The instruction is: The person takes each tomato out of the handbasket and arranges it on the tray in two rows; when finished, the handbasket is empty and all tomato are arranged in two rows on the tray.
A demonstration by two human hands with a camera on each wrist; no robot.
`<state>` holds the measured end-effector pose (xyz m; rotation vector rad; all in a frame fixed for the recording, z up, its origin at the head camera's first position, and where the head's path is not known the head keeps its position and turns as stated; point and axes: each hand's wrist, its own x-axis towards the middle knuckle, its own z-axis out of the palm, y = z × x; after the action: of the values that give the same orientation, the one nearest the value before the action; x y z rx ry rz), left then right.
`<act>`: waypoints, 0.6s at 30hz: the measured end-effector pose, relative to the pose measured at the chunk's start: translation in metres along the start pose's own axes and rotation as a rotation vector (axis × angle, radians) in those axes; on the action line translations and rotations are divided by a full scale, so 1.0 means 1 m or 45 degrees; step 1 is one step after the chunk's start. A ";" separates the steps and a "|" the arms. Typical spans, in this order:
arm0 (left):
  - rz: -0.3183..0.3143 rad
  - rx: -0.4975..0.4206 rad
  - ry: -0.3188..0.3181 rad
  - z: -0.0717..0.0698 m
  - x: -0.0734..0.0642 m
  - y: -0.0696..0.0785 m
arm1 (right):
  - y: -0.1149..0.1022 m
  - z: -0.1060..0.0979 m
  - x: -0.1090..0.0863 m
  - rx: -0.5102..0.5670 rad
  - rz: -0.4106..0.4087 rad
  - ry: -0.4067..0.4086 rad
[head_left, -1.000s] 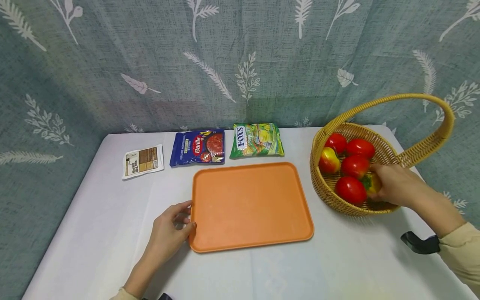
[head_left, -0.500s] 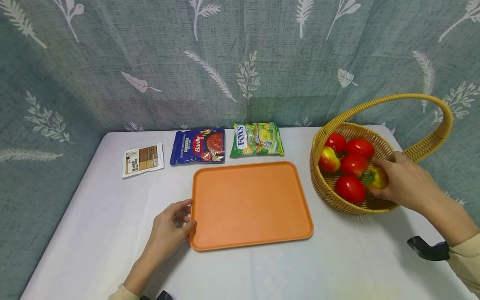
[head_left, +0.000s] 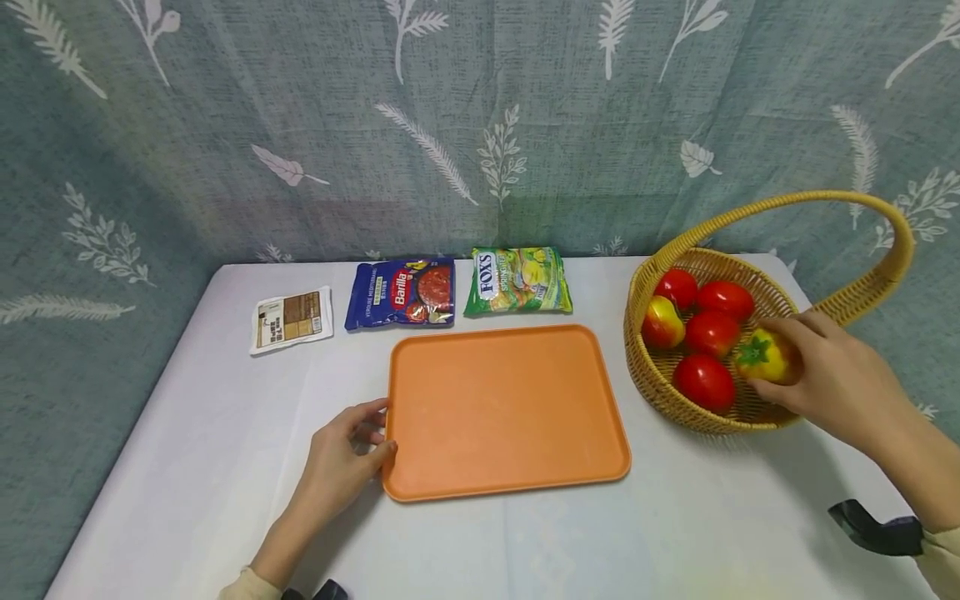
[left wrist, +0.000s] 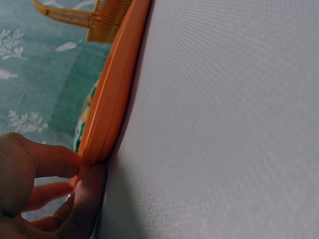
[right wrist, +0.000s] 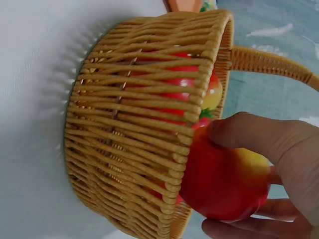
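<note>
My right hand grips a red-and-yellow tomato with a green star-shaped calyx, between thumb and fingers. It is at the right rim of a wicker basket. In the right wrist view the tomato shows mostly red, overlapping the basket's rim. Several red tomatoes and a red-yellow fruit lie in the basket. My left hand pinches the left edge of an orange tray; in the left wrist view thumb and fingers meet at the tray's rim.
Behind the tray lie a blue Barilla pouch and a green Fox's candy bag. A white-and-brown packet is at the back left. The basket's tall handle arches over it. A patterned curtain borders the white table.
My right hand has drawn the tomato up and rightward from among the others, towards the basket's right rim. My left hand stays at the tray's edge.
</note>
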<state>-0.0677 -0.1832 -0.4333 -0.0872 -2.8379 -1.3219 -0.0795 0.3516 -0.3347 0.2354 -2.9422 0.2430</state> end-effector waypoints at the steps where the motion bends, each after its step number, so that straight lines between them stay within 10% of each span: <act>1: 0.000 0.001 0.002 0.000 0.000 0.000 | -0.001 -0.001 -0.001 0.004 -0.009 0.020; 18: -0.007 -0.060 0.007 -0.001 -0.001 0.003 | -0.023 -0.004 -0.010 0.120 -0.015 0.212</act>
<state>-0.0668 -0.1822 -0.4308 -0.0756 -2.8053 -1.3881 -0.0647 0.3311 -0.3291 0.2331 -2.7670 0.3812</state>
